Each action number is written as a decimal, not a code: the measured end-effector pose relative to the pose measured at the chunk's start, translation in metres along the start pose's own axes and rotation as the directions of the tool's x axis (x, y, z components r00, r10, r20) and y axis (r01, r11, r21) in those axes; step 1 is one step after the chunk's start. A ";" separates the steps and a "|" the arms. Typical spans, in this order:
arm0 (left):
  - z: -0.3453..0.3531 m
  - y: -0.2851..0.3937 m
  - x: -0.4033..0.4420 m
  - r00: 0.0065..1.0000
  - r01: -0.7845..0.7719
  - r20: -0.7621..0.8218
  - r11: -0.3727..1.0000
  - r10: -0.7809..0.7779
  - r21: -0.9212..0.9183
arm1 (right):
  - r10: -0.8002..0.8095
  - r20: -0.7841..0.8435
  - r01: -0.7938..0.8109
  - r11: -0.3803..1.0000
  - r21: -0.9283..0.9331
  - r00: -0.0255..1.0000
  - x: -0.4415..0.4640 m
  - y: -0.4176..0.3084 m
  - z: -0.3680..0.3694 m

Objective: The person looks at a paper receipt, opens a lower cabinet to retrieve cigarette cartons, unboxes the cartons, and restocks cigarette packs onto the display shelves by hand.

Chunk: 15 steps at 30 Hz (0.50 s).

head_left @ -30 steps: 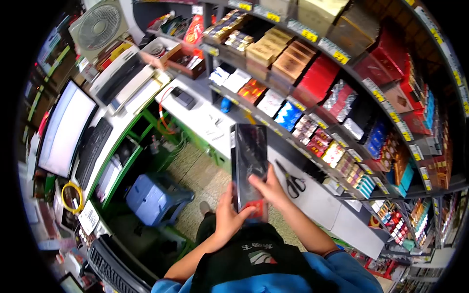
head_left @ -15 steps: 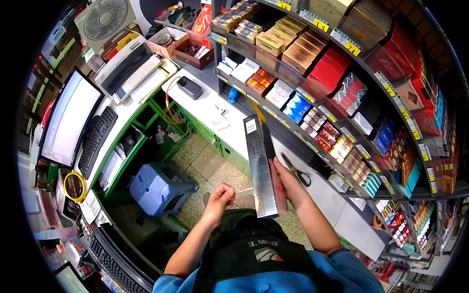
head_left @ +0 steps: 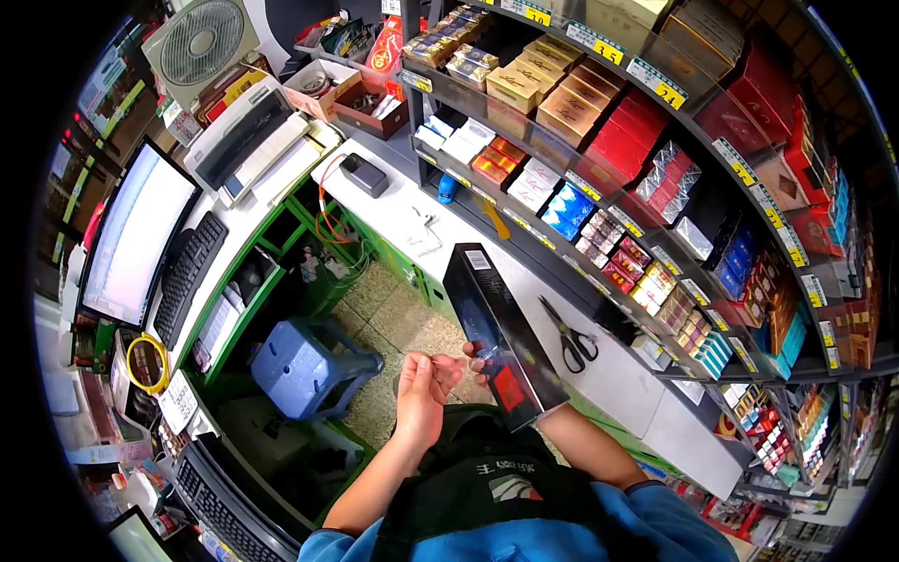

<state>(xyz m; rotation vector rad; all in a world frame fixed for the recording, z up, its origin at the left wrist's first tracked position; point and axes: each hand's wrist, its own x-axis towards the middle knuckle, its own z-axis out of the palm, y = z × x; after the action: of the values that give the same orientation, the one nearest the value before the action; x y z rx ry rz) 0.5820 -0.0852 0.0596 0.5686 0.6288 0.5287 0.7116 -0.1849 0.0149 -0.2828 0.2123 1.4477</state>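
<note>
Left hand point(head_left: 426, 393): raised, thumb and forefinger pinched; on what, I can't tell
Right hand point(head_left: 479, 367): under the box point(head_left: 506, 342), fingers curled round its left edge
Box: tilted, by the counter point(head_left: 623, 398)'s near edge

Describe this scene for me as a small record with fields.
Left hand: thumb and fingertips together; contents unclear
Right hand: holding the long dark box
Long dark box: tilted, red patch near its lower end
White counter: open scissors
Floor: blue stool
Desk: lit monitor, black keyboard
Shelves: colourful packs
</note>
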 end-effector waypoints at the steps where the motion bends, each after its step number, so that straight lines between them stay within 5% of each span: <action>1: 0.010 0.008 -0.003 0.999 0.022 0.029 0.998 -0.024 0.066 | 0.014 -0.006 -0.014 1.000 -0.020 1.000 0.003 -0.001 -0.003; 2: 0.008 0.007 0.001 0.999 0.018 0.026 0.997 -0.020 0.070 | 0.017 -0.001 -0.017 1.000 -0.017 1.000 0.002 0.000 0.002; 4: 0.003 0.002 0.011 0.989 0.083 0.106 0.984 -0.100 0.155 | -0.030 -0.122 -0.020 0.922 -0.387 0.992 -0.004 0.004 0.015; 5: 0.013 0.004 0.012 0.991 0.051 0.111 0.979 -0.074 0.196 | -0.103 -0.019 0.072 0.809 -0.583 0.995 0.005 0.010 0.007; 6: 0.017 0.008 0.011 0.991 0.053 0.111 0.979 -0.076 0.198 | -0.112 -0.079 0.055 0.853 -0.519 0.990 -0.002 0.013 0.006; 7: 0.021 0.012 0.010 0.982 -0.143 0.183 0.797 0.042 0.587 | -0.143 -0.066 0.098 0.887 -0.452 0.987 -0.001 0.015 -0.005; 8: 0.022 0.015 0.010 0.948 -0.317 0.296 0.439 0.116 0.841 | -0.175 -0.054 0.142 0.913 -0.382 0.983 0.000 0.017 -0.012; 13: 0.018 0.010 0.015 0.929 -0.371 0.348 0.327 0.129 0.869 | -0.099 0.019 0.097 0.893 -0.440 0.995 0.003 0.004 -0.081; 15: 0.012 0.006 0.016 0.902 -0.403 0.425 0.197 -0.083 0.894 | -0.235 -0.148 0.144 0.877 -0.458 0.961 0.000 0.009 -0.066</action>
<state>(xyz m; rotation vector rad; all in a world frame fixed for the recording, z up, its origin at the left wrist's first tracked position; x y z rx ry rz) 0.5998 -0.0753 0.0649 2.0007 0.4421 0.1010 0.7044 -0.2048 -0.0481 -0.8056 0.0092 1.2562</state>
